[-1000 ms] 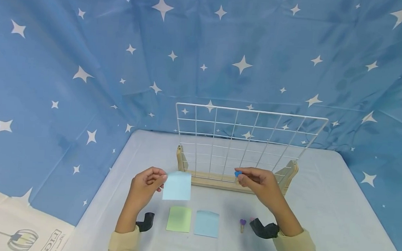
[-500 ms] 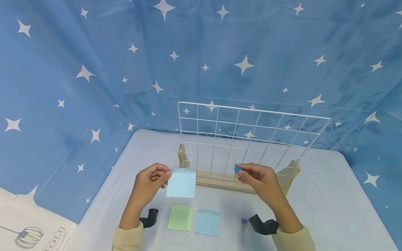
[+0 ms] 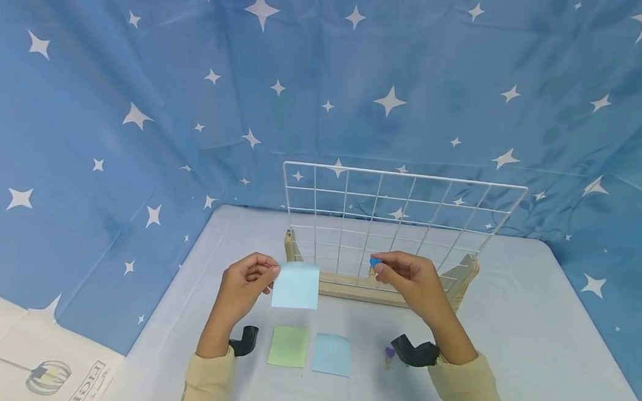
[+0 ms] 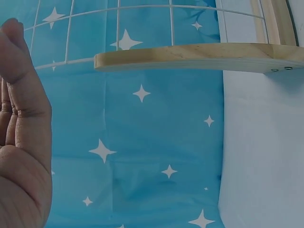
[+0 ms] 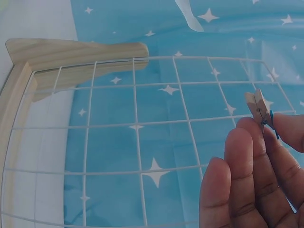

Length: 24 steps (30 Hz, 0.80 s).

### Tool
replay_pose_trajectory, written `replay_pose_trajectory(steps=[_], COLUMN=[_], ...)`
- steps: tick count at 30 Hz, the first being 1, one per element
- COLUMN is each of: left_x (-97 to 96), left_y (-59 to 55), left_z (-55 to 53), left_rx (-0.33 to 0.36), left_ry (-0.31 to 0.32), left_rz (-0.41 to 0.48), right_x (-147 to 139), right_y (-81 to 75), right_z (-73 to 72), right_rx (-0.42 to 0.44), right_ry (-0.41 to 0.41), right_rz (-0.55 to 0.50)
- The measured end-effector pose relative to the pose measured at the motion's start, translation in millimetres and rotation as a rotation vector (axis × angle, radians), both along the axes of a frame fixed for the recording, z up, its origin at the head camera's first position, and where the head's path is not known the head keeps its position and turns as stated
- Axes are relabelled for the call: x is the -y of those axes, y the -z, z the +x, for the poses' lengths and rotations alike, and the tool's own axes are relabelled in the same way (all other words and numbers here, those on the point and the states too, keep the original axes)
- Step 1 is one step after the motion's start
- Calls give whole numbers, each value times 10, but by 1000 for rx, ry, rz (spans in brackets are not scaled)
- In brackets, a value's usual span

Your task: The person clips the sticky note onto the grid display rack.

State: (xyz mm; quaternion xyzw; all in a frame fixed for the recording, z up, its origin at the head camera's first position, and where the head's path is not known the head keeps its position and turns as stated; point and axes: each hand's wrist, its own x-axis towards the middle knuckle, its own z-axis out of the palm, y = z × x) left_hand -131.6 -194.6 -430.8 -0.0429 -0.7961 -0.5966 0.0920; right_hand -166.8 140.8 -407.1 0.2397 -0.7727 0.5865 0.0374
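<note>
Fingers (image 3: 273, 273) of the left hand (image 3: 243, 284) pinch a pale blue paper (image 3: 296, 287) by its left edge, near the top corner (the left wrist view misses the paper altogether). The right hand (image 3: 415, 280) pinches a blue-topped clip (image 3: 375, 263) between thumb and fingertips. Over the last second both hands have risen slightly in the head view and the gap between paper and clip has narrowed; I judge that the two are nearer to meeting, though they are apart and each depends on its hand.

The clip's long axis is roughly upright, blue end up, wooden end pointing down toward the desk (image 3: 539, 336). The paper hangs flat and nearly square, with no clear long axis.

Behind the clip, a white wire rack (image 3: 372, 218) on a wooden stand (image 3: 359, 292) leans near the desk's far edge. Toward the near edge lie a green paper (image 3: 288, 346), another blue paper (image 3: 332, 355) and a purple-topped clip (image 3: 389, 352).
</note>
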Motion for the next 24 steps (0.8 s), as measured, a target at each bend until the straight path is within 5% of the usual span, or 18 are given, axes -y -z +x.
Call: replay_pose_trajectory(steps=[24], left_x=[-153], left_y=[-128], left_z=[-83], left_rx=[-39], left_ry=[33], left_rz=[9], right_x=[116], right_y=[-156], right_z=[-45], right_rx=[0], right_ry=[-17], right_rz=[-3])
